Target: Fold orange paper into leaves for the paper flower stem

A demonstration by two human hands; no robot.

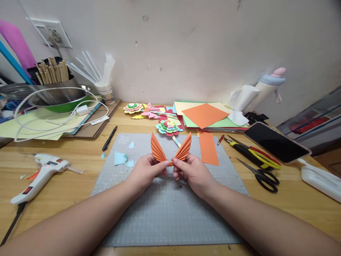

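A pleated orange paper piece [159, 149] is bent into a V, its two fanned wings pointing up and outward. My left hand [149, 170] pinches it at the lower left of the middle, thumb on the front. On the other side my right hand [192, 171] grips it the same way, the two thumb tips almost meeting at the narrow centre. Both hands hold it above the grey cutting mat [170, 220]. Just behind it lies a layered paper flower [168, 127] with a striped stem. An orange paper strip [209, 148] rests to the right.
Left: a glue gun [44, 172], a black pen [109, 138] and blue paper scraps [120, 158]. Right: black scissors [262, 175], pliers [253, 153] and a phone [277, 142]. Stacked coloured paper [205, 115] sits by the wall; a paper cup [106, 93] holds white sticks.
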